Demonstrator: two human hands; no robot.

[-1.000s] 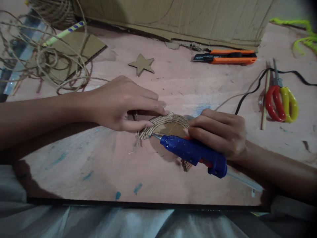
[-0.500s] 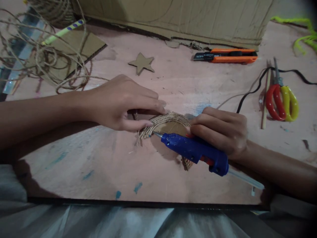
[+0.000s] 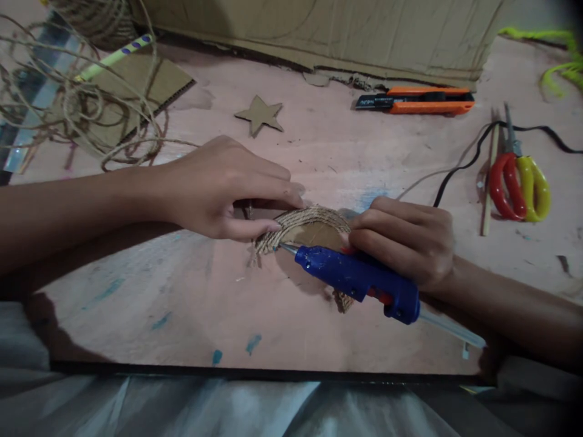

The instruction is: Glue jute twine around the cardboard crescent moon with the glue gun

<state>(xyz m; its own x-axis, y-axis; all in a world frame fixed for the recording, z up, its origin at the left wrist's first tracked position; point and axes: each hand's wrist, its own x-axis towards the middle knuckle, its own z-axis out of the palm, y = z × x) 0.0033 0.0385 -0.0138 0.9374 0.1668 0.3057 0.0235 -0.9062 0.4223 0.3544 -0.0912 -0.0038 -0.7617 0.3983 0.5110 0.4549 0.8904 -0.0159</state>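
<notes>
With thumb and fingertips, my left hand [image 3: 232, 191] pinches the left end of a curved cardboard piece [image 3: 314, 216] covered in rows of jute twine. Its lower right end shows beneath the blue hot glue gun [image 3: 355, 276]; the gun hides part of the curve. My right hand [image 3: 405, 240] is closed round the gun, fingers curled over its far side. The metal nozzle points left and lies at the twine's left end, just below my left thumb. A strand of jute twine [image 3: 180, 143] runs from behind my left hand to a loose tangle.
A cardboard star [image 3: 259, 115] lies beyond my hands. An orange utility knife [image 3: 414, 101], red-and-yellow scissors [image 3: 519, 185] and a wooden stick [image 3: 489, 182] are on the right. A twine ball [image 3: 98, 21] sits back left; a cardboard sheet [image 3: 341, 39] spans the back.
The glue gun's nozzle has shifted very slightly left along the twine edge. Both hands keep their grips.
</notes>
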